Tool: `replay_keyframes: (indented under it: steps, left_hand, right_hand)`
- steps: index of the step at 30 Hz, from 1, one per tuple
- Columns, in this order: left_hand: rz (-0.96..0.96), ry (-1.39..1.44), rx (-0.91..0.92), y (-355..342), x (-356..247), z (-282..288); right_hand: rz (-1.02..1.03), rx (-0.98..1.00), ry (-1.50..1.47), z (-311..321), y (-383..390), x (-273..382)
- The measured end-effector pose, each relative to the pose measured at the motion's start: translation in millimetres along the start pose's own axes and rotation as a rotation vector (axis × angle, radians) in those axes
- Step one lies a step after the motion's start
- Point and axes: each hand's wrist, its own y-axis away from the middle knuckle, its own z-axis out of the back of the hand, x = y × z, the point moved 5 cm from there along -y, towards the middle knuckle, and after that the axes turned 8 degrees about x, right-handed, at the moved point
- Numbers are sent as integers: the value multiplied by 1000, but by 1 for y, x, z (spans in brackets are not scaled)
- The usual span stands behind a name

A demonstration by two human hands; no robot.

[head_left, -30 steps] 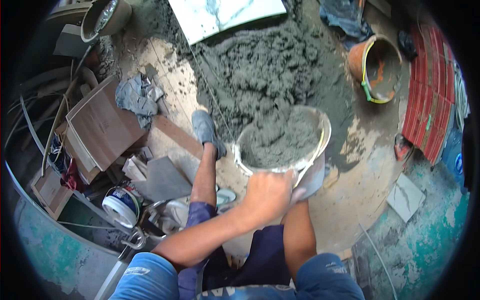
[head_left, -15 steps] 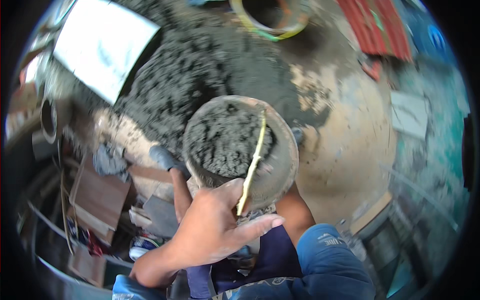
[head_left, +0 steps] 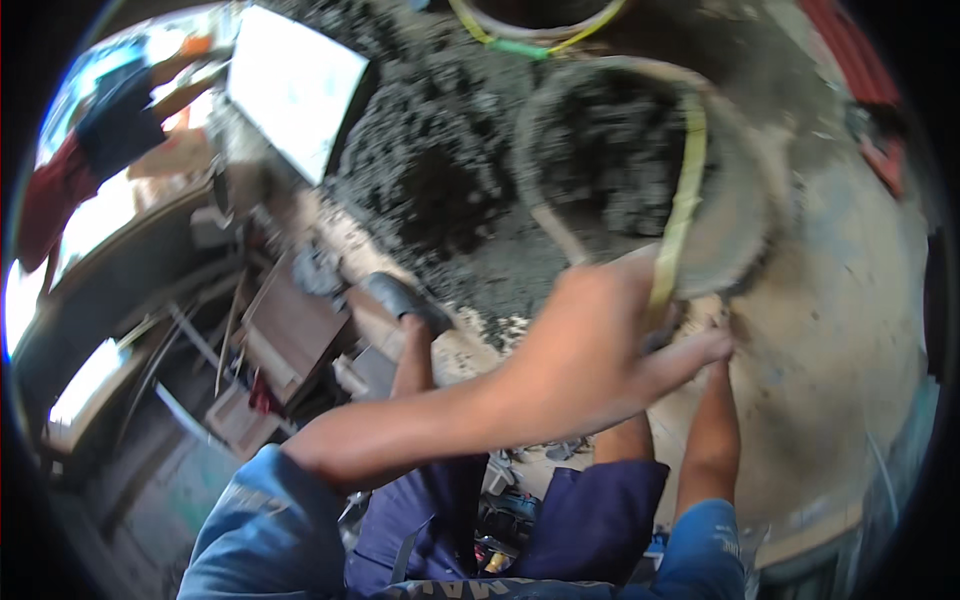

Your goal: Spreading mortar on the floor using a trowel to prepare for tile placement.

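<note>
A round bucket (head_left: pixel 745 215) of wet grey mortar (head_left: pixel 610 150) is held up in front of me, right of centre, its mouth facing up toward my view. A pale yellow strap handle (head_left: pixel 690 170) runs across its mouth. My left hand (head_left: pixel 600 345) is closed at the bucket's near rim, by the strap's lower end, with the thumb pointing right. Its fingertips are hidden. Lower down, my right hand (head_left: pixel 708 318) grips the bucket's near underside. The bucket and blur hide most of its fingers.
A large mortar heap (head_left: pixel 430 180) covers the ground ahead, with a white board (head_left: pixel 295 90) at its left. Another bucket (head_left: pixel 540 35) with a yellow-green strap stands beyond. A person's sleeved arm (head_left: pixel 110 130) reaches in at far left. Wood boxes (head_left: pixel 295 320) and scraps lie on the left.
The bucket of mortar has moved right and away from my body, carried by my hands. My right forearm now shows below it. Another person's arm has come into view at far left.
</note>
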Motion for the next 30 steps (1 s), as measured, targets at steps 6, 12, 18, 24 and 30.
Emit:
replay_keyframes:
  steps: [6, 12, 18, 24, 30]
  left_hand:
    - [-137, 346, -79, -104, 45, -27]
    - [-308, 72, -229, -73, 73, -2]
    - [-15, 17, -794, 85, 206, 149]
    - [426, 237, -968, 287, 394, 216]
    - [543, 391, -947, 439, 459, 249]
  right_hand:
    - [198, -32, -493, 32, 14, -20]
    - [271, 269, -2, 46, 217, 72]
    - [620, 277, -103, -6, 324, 238]
    - [454, 223, -613, -203, 375, 537]
    - [321, 155, -718, -291, 344, 684]
